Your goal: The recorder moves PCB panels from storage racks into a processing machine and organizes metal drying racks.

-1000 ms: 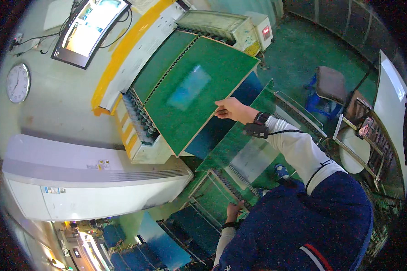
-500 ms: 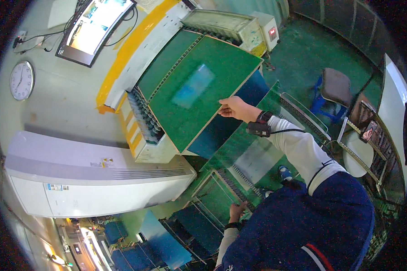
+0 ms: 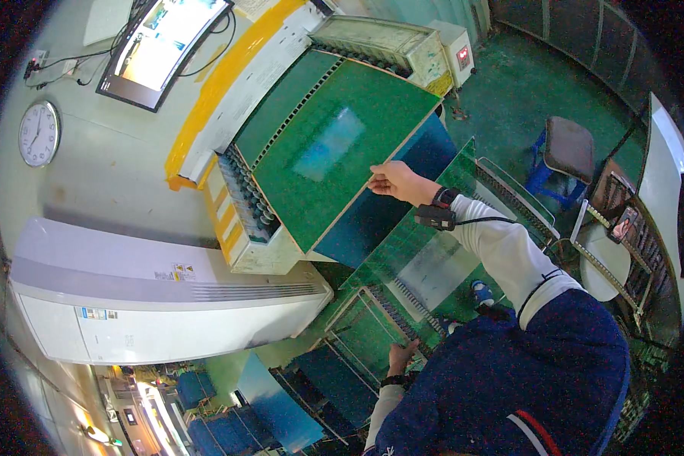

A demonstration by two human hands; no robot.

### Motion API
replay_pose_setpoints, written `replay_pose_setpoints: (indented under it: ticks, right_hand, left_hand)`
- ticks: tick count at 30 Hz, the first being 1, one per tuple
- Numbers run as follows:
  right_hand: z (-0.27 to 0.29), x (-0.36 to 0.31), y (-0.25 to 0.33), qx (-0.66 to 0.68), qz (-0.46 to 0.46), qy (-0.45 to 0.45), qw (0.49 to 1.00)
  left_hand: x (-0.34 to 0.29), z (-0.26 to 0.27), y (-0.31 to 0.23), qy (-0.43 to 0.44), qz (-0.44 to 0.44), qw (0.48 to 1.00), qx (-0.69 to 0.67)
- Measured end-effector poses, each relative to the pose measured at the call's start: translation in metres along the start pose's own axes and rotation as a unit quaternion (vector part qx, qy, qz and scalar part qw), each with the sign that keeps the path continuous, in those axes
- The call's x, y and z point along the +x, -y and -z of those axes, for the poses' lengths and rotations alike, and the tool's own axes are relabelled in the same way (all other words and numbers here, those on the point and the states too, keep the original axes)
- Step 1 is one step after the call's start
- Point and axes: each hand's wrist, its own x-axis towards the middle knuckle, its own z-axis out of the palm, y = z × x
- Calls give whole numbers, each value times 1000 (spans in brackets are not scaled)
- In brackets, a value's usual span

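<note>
A flat green panel (image 3: 357,125) with a light-brown edge lies on the roller conveyor (image 3: 247,201) of a machine, reaching toward its far opening. My right hand (image 3: 395,182) is at the panel's near edge, thumb and fingers pinched together on that edge. Lower down, my left hand (image 3: 400,356) has its fingers curled at the toothed rail of a slotted rack (image 3: 387,308); its fingertips are partly hidden. A clear greenish sheet (image 3: 433,254) stands between the rack and the conveyor. A black band and a small cabled device (image 3: 435,217) sit on my right wrist.
A white air conditioner (image 3: 167,296) lies along the left. A stool (image 3: 568,152) stands at right, near another slotted rack (image 3: 623,251) with a phone (image 3: 624,224). Blue boards (image 3: 277,406) stand at the lower left. A screen (image 3: 159,49) and clock (image 3: 39,134) are on the wall.
The green panel has slid very slightly away from me, toward the machine's far opening, with my right hand staying at its edge. My left hand has hardly moved.
</note>
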Motion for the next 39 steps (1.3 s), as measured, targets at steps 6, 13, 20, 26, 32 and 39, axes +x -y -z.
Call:
replay_pose_setpoints:
  ticks: [6,13,20,26,32,39]
  right_hand:
    - [6,9,-3,-15,26,6,1000]
    - [-6,12,-8,0,23,18,1000]
    - [-12,-8,-10,-388,7,38,921]
    - [-7,-61,-16,-843,147,209,474]
    - [52,-61,-38,-889,272,55,365]
    - [49,-58,-45,-900,203,35,384]
  left_hand:
    - [34,-9,28,-9,-22,998,57]
    - [28,-5,32,-15,-11,998,61]
    - [3,6,14,-11,-5,1000,28]
    - [-1,18,41,70,-67,984,-152]
    - [-38,12,-55,44,-30,992,110]
    - [-75,17,-95,43,-17,995,91]
